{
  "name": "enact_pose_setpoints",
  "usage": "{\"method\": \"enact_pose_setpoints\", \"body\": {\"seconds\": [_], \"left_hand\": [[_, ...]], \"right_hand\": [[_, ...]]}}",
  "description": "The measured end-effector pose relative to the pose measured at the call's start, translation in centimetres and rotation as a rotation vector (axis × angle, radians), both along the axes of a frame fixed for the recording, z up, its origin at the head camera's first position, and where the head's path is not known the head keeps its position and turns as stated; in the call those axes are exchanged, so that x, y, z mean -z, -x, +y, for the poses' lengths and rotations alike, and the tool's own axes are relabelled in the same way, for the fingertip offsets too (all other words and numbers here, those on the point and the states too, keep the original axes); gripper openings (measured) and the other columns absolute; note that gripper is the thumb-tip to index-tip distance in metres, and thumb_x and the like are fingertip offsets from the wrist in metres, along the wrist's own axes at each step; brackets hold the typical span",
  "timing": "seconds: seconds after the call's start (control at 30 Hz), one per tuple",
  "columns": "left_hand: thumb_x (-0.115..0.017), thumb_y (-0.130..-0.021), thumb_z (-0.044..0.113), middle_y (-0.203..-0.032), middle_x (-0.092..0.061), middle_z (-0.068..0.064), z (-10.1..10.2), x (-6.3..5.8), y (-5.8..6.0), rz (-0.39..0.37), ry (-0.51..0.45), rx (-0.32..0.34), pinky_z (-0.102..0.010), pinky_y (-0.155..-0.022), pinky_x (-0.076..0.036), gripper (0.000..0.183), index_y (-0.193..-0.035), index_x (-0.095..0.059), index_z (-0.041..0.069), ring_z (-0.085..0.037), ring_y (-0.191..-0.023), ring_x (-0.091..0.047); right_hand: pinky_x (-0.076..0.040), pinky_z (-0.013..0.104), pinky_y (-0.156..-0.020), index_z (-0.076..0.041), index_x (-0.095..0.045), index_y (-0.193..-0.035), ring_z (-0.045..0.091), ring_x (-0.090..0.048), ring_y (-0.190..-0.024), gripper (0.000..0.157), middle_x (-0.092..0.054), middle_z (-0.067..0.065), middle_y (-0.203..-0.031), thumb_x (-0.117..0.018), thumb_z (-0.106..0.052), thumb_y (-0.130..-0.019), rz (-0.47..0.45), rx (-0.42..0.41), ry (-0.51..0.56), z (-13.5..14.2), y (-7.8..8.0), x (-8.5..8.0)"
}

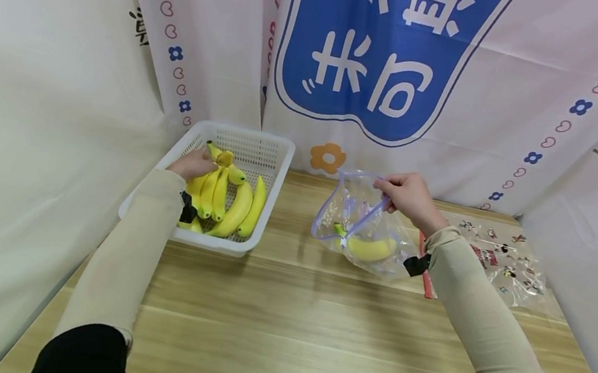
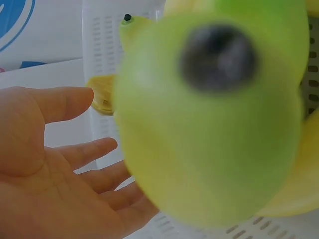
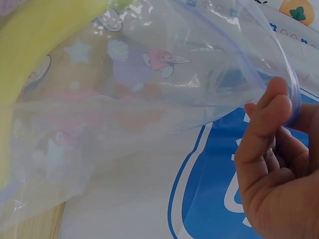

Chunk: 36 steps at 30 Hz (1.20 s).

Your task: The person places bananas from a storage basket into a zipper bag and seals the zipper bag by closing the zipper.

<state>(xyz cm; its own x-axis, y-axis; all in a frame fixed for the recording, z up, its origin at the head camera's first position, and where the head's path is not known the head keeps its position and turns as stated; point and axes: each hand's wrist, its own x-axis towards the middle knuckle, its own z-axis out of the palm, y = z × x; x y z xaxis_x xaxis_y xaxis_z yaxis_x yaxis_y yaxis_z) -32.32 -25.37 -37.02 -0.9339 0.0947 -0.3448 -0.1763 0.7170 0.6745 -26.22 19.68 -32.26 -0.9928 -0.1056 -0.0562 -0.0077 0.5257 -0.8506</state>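
My left hand reaches into the white basket, beside a bunch of yellow bananas. In the left wrist view its thumb is right at the bunch's stem end, and the fingers spread below. A green banana tip looms large and partly hides the fingertips. My right hand pinches the purple rim of a clear zip bag between thumb and finger, holding its mouth apart. One banana lies inside the bag. Printed cartoon figures show on its plastic in the right wrist view.
Loose bananas lie in the basket beside the bunch. Another clear printed bag with a red edge lies flat at the right, partly behind my right forearm. A printed cloth hangs behind the wooden table.
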Motion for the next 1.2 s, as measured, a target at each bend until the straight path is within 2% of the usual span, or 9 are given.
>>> {"method": "enact_pose_setpoints", "body": {"seconds": [0.07,0.1,0.2,0.3,0.4,0.57,0.67,0.9,1.2], "left_hand": [[-0.041,-0.099,0.024,-0.119,-0.040,-0.025,-0.08,0.19,0.13,0.001,0.009,-0.008,-0.047,-0.089,-0.040,0.038,-0.123,-0.036,-0.004,-0.035,-0.106,-0.041],[-0.041,-0.099,0.024,-0.119,-0.040,-0.025,-0.10,0.28,0.20,-0.007,0.014,-0.010,-0.046,-0.088,-0.041,0.037,-0.123,-0.036,-0.004,-0.035,-0.106,-0.042],[-0.041,-0.099,0.026,-0.131,-0.036,-0.028,-0.26,0.48,0.47,-0.033,0.035,0.000,-0.049,-0.097,-0.038,0.048,-0.134,-0.031,-0.006,-0.039,-0.118,-0.039],[-0.039,-0.100,0.026,-0.149,-0.017,-0.030,-0.38,0.61,0.63,-0.047,0.053,0.017,-0.055,-0.106,-0.028,0.064,-0.146,-0.012,-0.009,-0.043,-0.133,-0.025],[-0.039,-0.100,0.024,-0.145,-0.024,-0.030,-0.41,0.71,0.65,-0.044,0.044,0.009,-0.052,-0.102,-0.034,0.057,-0.142,-0.020,-0.008,-0.040,-0.125,-0.032],[-0.042,-0.099,0.022,-0.122,-0.040,-0.023,-0.41,0.81,0.67,-0.042,0.032,-0.019,-0.045,-0.085,-0.042,0.036,-0.122,-0.036,-0.005,-0.032,-0.104,-0.041],[-0.044,-0.099,0.023,-0.121,-0.041,-0.025,-0.43,0.76,0.66,-0.051,0.057,-0.009,-0.046,-0.086,-0.043,0.039,-0.124,-0.037,-0.007,-0.035,-0.105,-0.043],[-0.041,-0.100,0.024,-0.145,-0.025,-0.030,-0.53,0.51,0.67,-0.133,0.091,0.100,-0.057,-0.101,-0.034,0.055,-0.143,-0.026,-0.008,-0.046,-0.129,-0.030],[-0.045,-0.100,0.025,-0.146,-0.026,-0.029,-0.50,0.78,0.93,-0.138,0.149,0.177,-0.059,-0.099,-0.035,0.055,-0.143,-0.030,-0.005,-0.048,-0.128,-0.030]], "right_hand": [[-0.051,0.025,-0.050,0.002,-0.070,-0.096,0.013,-0.056,-0.052,0.027,-0.059,0.008,-0.065,-0.060,-0.023,-0.094,-0.002,0.005,0.003,0.02,-0.02,-0.05],[-0.051,0.025,-0.050,0.002,-0.070,-0.096,0.013,-0.056,-0.052,0.027,-0.059,0.008,-0.065,-0.061,-0.023,-0.093,-0.003,0.006,0.004,0.06,-0.03,-0.05],[-0.051,0.025,-0.050,0.002,-0.070,-0.096,0.013,-0.057,-0.052,0.028,-0.060,0.008,-0.065,-0.061,-0.024,-0.093,-0.003,0.008,0.007,0.17,-0.08,-0.08],[-0.051,0.025,-0.049,0.003,-0.070,-0.097,0.013,-0.057,-0.052,0.028,-0.060,0.008,-0.065,-0.061,-0.023,-0.093,0.001,0.006,0.010,0.20,-0.09,-0.05],[-0.051,0.025,-0.050,0.003,-0.070,-0.097,0.013,-0.057,-0.052,0.028,-0.060,0.008,-0.065,-0.061,-0.023,-0.093,0.002,0.000,0.007,0.19,-0.18,-0.09],[-0.051,0.025,-0.051,0.004,-0.069,-0.097,0.013,-0.057,-0.052,0.028,-0.059,0.007,-0.064,-0.061,-0.023,-0.093,-0.003,-0.008,0.008,0.21,-0.25,-0.16],[-0.052,0.026,-0.052,0.004,-0.069,-0.098,0.012,-0.056,-0.052,0.030,-0.059,0.006,-0.065,-0.061,-0.024,-0.094,-0.007,-0.016,0.005,0.29,-0.25,-0.21],[-0.054,0.030,-0.056,0.005,-0.068,-0.099,0.011,-0.056,-0.053,0.032,-0.059,0.006,-0.065,-0.060,-0.026,-0.094,-0.015,-0.027,-0.006,0.33,-0.26,-0.35],[-0.052,0.024,-0.052,0.006,-0.068,-0.100,0.011,-0.056,-0.052,0.032,-0.058,0.006,-0.065,-0.060,-0.025,-0.094,-0.009,-0.041,0.000,0.38,-0.34,-0.39]]}}
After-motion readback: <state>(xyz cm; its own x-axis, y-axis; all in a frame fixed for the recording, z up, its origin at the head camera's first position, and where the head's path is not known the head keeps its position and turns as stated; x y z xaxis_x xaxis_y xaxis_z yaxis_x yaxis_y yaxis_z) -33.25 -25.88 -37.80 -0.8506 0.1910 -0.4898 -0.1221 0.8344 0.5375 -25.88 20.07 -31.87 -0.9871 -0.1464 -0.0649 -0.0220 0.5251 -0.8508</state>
